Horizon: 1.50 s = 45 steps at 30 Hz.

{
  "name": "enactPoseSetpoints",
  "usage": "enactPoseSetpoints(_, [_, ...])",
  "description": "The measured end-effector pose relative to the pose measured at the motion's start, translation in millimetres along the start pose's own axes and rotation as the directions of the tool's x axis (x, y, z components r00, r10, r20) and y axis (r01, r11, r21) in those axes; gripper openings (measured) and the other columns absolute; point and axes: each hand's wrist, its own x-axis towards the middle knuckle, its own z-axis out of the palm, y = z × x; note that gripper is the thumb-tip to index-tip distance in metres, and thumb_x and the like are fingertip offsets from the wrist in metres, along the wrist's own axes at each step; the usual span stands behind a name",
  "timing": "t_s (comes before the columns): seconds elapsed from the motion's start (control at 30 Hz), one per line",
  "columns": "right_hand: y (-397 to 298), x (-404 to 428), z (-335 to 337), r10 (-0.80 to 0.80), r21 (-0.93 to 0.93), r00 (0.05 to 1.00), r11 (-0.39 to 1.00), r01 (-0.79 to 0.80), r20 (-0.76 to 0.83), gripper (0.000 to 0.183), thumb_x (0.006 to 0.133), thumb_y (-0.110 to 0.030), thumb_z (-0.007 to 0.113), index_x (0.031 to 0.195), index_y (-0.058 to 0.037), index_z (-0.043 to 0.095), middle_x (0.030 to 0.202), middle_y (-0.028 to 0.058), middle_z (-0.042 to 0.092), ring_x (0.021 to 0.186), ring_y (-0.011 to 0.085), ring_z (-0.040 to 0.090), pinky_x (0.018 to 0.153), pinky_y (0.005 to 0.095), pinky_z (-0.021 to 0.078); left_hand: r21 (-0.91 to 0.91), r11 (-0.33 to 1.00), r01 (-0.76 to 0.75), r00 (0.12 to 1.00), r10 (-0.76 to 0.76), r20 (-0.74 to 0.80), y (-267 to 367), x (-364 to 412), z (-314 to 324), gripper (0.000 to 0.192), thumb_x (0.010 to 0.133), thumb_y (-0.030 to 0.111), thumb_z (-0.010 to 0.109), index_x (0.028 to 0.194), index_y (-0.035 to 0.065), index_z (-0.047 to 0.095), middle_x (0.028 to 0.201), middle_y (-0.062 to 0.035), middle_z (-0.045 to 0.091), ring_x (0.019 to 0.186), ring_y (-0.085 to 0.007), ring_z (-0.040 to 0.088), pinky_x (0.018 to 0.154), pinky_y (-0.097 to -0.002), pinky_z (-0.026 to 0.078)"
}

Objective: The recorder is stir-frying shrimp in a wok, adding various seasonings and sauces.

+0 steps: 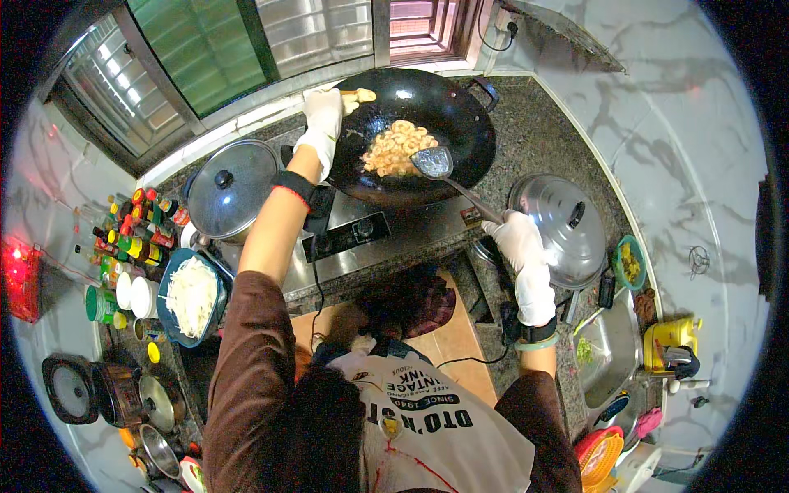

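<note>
A large black wok (471, 138) stands on the gas stove (425, 228). Peeled shrimp (394, 146) lie heaped in its middle. My gloved left hand (323, 117) is closed at the wok's left rim, around a pale yellow piece (359, 97) that looks like folded cloth; whether a wok handle lies beneath it is hidden. With my gloved right hand (516, 246) I grip the handle of a metal wok spatula (433, 162). Its blade rests at the right edge of the shrimp, inside the wok.
Left of the wok sits a lidded pot (231, 188). A blue bowl of white shreds (191, 299) stands by several sauce bottles (138, 228). On the right are a domed metal lid (564, 243), a green bowl (630, 262) and the sink (607, 351). A cable (316, 283) hangs from my left wrist.
</note>
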Motion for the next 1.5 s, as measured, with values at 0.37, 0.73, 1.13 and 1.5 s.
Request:
enactPoseSetpoints(0.37, [-3,17,-16,-0.076,-0.272,0.997,0.96,0.065,-0.027,0.029,0.069,-0.03,0.06,0.077,-0.0022,0.06,0.077,0.018,0.06,0.077,0.0307,0.058,0.069,0.0364,0.0457,0.301,0.849,-0.433,0.881,0.47,-0.059,43,-35,-52,0.021,0.081,0.011,0.043,0.084,-0.006,0.055,0.065,-0.014,0.06,0.051,-0.0173,0.057,0.051,-0.0281,0.046])
enactPoseSetpoints(0.73, [-18,51,-25,-0.286,-0.434,0.954,0.873,0.221,-0.09,0.027,0.068,-0.028,0.06,0.077,-0.0028,0.058,0.071,0.0174,0.059,0.071,0.0319,0.058,0.064,0.039,0.0456,0.317,0.762,-0.564,0.826,0.523,0.212,44,-22,-14,0.021,0.078,0.016,0.047,0.083,-0.0022,0.057,0.086,-0.0236,0.055,0.085,-0.0358,0.053,0.073,-0.0374,0.041])
enactPoseSetpoints(1.13, [-33,74,-94,-0.428,-0.252,0.898,0.862,0.44,0.107,0.019,0.059,-0.02,0.062,0.064,-0.0023,0.057,0.063,0.0152,0.052,0.065,0.0325,0.052,0.055,0.0363,0.0409,0.169,0.957,-0.236,0.926,0.17,0.337,0,-7,-41,0.014,0.072,0.013,0.055,0.077,0.0029,0.063,0.062,-0.005,0.06,0.055,-0.0091,0.053,0.054,-0.0229,0.041])
enactPoseSetpoints(1.5, [-27,131,-48,-0.396,0.321,0.869,0.898,0.3,0.296,0.018,0.058,-0.019,0.061,0.064,-0.0021,0.057,0.06,0.0106,0.053,0.056,0.025,0.05,0.053,0.0311,0.0399,0.406,0.781,-0.474,0.88,0.429,0.203,21,-53,-70,0.016,0.072,0.017,0.055,0.079,0.0036,0.061,0.072,-0.0159,0.059,0.067,-0.0262,0.057,0.064,-0.0328,0.044])
